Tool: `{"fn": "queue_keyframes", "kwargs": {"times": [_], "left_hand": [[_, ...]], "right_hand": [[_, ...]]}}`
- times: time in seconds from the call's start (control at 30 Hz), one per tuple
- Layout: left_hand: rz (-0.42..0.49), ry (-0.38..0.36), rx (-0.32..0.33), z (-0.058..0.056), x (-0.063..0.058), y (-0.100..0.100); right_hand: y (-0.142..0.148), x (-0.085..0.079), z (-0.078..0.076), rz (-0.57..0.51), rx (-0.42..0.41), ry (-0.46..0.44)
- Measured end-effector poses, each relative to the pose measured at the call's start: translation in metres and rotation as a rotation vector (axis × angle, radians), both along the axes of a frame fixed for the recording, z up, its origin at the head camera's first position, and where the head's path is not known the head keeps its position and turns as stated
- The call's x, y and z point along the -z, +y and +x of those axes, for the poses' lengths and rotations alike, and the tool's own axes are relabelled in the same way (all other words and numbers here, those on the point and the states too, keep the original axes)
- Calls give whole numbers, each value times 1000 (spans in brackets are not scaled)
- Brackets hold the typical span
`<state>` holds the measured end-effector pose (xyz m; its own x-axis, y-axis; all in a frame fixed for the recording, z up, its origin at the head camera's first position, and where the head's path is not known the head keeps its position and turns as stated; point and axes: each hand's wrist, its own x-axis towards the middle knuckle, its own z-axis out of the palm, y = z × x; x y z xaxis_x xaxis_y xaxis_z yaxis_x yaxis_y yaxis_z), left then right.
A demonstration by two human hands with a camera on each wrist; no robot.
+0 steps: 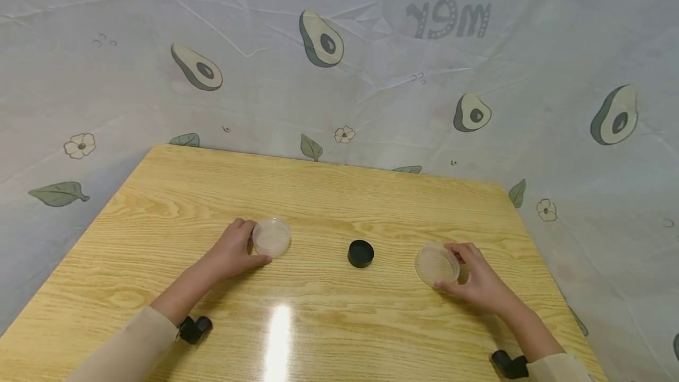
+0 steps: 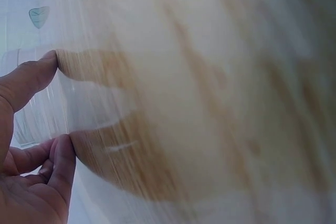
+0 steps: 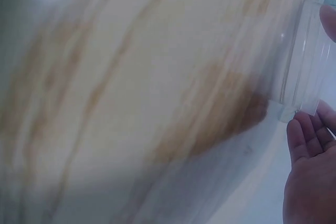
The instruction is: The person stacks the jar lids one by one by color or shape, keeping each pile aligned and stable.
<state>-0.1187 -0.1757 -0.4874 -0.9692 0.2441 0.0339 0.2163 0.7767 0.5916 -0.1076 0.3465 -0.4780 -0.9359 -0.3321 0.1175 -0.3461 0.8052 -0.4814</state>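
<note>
On the left of the wooden table, my left hand holds a clear, round, shallow dish by its rim. Its thumb and fingers pinch opposite sides of that dish in the left wrist view. My right hand grips a second clear round dish, which looks slightly tilted in the head view. Part of this dish's side wall shows in the right wrist view, with fingertips at its lower edge. Between the hands stands a small black round cap or shallow cup, its hollow side up; neither hand touches it.
The wood-grain table reflects a bright light near its front. Behind and beside it hangs a pale cloth printed with avocados, leaves and flowers. Black wrist devices sit below both forearms.
</note>
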Motion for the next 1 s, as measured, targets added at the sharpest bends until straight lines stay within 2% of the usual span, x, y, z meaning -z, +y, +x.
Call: {"fn": "queue_keyframes", "kwargs": {"times": [0.67, 1.0], "left_hand": [[-9, 10, -4, -2, 3, -2], [-8, 0, -5, -2, 1, -2]], "right_hand": [[2, 4, 1, 7, 4, -15], [1, 1, 0, 0, -10, -28]]}}
